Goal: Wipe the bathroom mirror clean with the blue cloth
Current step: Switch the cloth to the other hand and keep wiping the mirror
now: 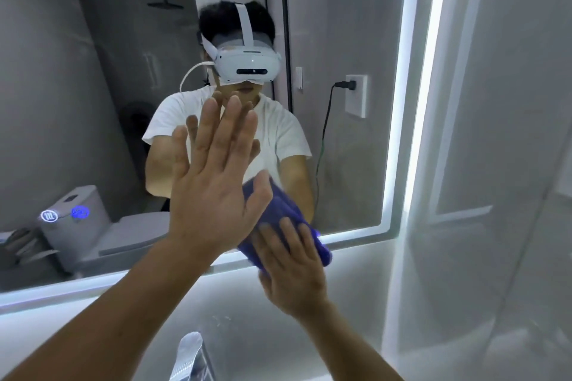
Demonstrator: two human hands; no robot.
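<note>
Chrome faucet (192, 356) below edge-lit mirror (356, 164), grey walls (510, 133).

Left hand (213, 195) raised flat, fingers straight, right hand (292, 272) lower, flat

The mirror (93, 71) stands straight ahead, above the tap (192, 356). The left hand (213, 189) lies flat against the glass near the middle. Just below and to its right, the right hand (294, 272) presses the cloth (278, 210) onto the mirror's bottom edge. A side wall (510, 164) stands to the right.

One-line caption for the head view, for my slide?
Right hand presses the blue cloth on the mirror near its lower edge; left hand open before it.
</note>
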